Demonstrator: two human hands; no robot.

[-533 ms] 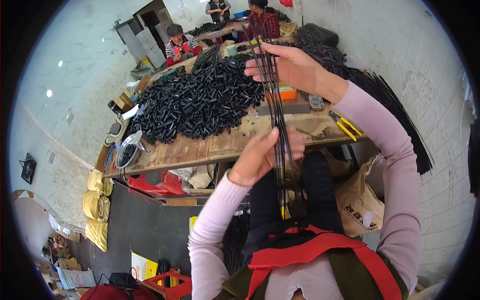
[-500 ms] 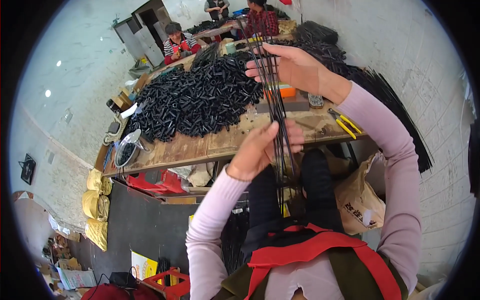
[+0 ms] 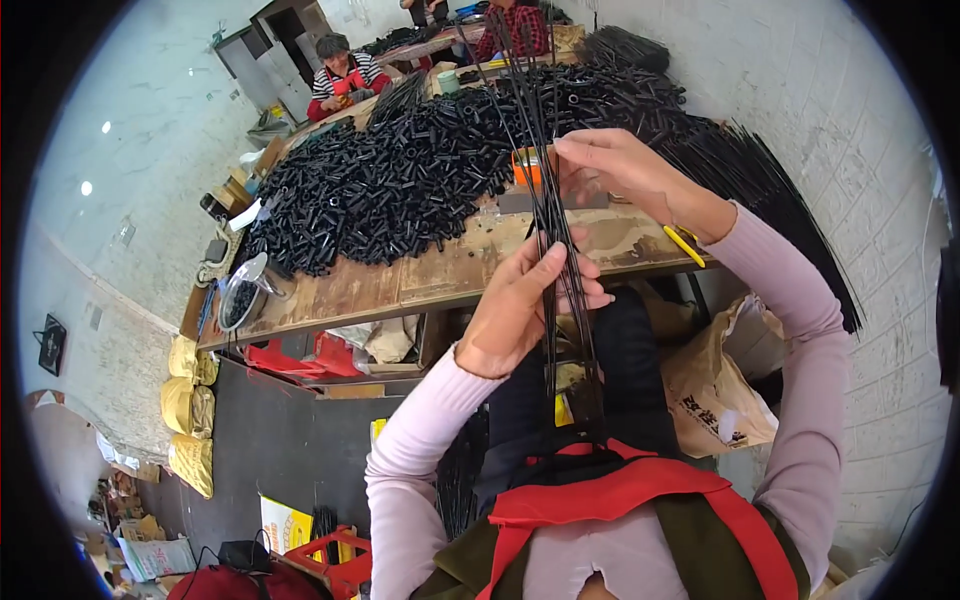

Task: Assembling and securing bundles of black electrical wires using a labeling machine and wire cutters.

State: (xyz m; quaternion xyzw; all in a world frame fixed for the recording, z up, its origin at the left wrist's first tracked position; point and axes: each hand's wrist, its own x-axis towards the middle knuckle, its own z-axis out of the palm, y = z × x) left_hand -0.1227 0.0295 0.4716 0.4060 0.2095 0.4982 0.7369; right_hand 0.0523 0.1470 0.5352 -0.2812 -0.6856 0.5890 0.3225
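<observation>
My left hand (image 3: pixel 514 308) is closed around the middle of a loose bundle of long, thin black rods (image 3: pixel 545 212). The rods stand nearly upright, fanning apart at the top, and their lower ends hang between my knees. Beside the upper part of the bundle, on its right, is my right hand (image 3: pixel 640 178). Its thumb is stretched out along the rods and apart from the fingers, which are blurred by motion; whether they touch the rods I cannot tell.
A big heap of short black tubes (image 3: pixel 370 190) covers much of the wooden table (image 3: pixel 425 265). More long black rods (image 3: pixel 745 180) lie at the right. Yellow-handled pliers (image 3: pixel 684 246), an orange box (image 3: pixel 526 168) and a metal bowl (image 3: pixel 243 298) are nearby. A co-worker (image 3: pixel 345 80) sits across the table.
My right hand has moved down and to the right, its fingers no longer reaching behind the rods. My left hand keeps its hold on the bundle. The view has shifted slightly.
</observation>
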